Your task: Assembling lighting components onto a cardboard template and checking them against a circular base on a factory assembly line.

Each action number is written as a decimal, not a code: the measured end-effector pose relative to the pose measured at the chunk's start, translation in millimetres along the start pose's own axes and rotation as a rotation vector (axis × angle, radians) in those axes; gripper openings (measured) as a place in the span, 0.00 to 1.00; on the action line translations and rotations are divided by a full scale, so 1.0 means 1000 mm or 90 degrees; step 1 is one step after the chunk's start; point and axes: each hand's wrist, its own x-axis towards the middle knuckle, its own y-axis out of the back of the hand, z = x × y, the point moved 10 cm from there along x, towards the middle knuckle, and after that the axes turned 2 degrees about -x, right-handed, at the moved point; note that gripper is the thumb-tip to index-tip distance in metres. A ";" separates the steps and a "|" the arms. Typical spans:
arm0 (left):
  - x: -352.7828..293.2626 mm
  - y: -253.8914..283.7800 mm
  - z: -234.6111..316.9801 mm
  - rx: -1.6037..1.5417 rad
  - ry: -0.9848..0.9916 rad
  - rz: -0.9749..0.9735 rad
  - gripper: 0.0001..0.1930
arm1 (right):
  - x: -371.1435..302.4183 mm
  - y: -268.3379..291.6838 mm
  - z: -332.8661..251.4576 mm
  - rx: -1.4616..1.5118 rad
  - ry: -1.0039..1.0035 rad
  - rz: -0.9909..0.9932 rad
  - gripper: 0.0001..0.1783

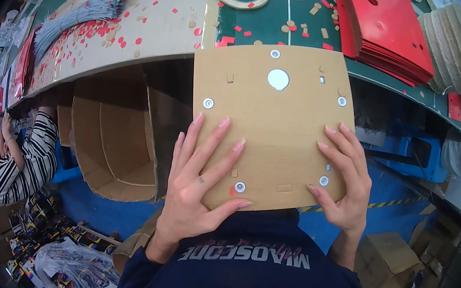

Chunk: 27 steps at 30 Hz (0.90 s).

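In front of me a brown cardboard sheet (273, 120) reaches from the table's near edge back toward my chest. It has a round hole near its far side, several small slots and cut tabs, and silver ring-shaped metal eyelets along its edges. My left hand (194, 183) lies over the sheet's left side, fingers spread and thumb near the lower left eyelet. Across the right edge, my right hand (348, 181) rests with its fingers apart and their tips on the top face. The underside of the sheet is hidden.
Red and brown cut-out scraps litter the green table (262, 24). On it are a tape roll (240, 4), a stack of red sheets (390, 34), a bundle of grey ties (88, 11) and a large spool (455, 48). An open carton (113, 135) stands below. A co-worker sits at left.
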 end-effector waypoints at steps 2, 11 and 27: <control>-0.001 0.000 -0.002 -0.005 0.001 0.006 0.40 | 0.000 0.002 -0.001 0.015 0.005 -0.012 0.37; 0.012 0.006 -0.007 -0.094 -0.006 -0.005 0.38 | -0.009 0.014 0.005 -0.066 -0.005 0.002 0.34; 0.008 0.003 0.041 0.082 -0.116 0.034 0.28 | 0.064 0.039 -0.061 0.032 0.226 0.091 0.09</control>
